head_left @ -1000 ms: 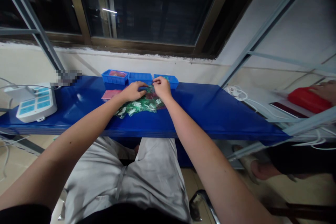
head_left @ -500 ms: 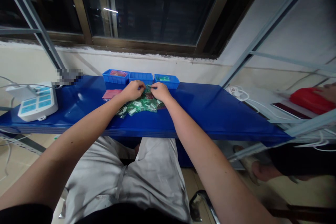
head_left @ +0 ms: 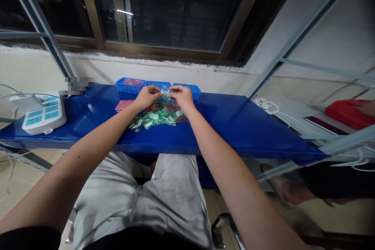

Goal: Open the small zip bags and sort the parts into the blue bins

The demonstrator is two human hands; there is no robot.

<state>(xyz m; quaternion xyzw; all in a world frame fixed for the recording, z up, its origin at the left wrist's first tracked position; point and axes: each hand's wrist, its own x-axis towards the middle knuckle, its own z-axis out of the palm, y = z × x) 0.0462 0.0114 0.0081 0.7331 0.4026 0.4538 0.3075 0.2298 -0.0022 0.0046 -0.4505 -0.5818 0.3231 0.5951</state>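
Between my two hands a small clear plastic bag [head_left: 165, 92] is held up, just in front of the blue bins. My left hand [head_left: 149, 97] pinches its left side, and my right hand [head_left: 182, 96] pinches its right side. What the bag contains is too small to make out. Below my hands lies a pile of small green plastic bags [head_left: 156, 118] with white labels. Some reddish bags [head_left: 172, 106] show among them, partly hidden by my fingers. A flat pink packet [head_left: 123, 104] lies left of the pile, beside my left wrist.
Three blue bins stand along the back: a left bin [head_left: 129, 86] with reddish bags, a middle bin [head_left: 158, 84] and a right bin [head_left: 195, 90], both partly hidden. A white power strip [head_left: 43, 115] sits at the left. Metal shelf posts rise on both sides. A person's hand and red thing [head_left: 348, 112] are far right.
Both hands have risen from the pile, bringing up a clear bag that now shows between their fingertips. My right hand now covers part of the right bin.
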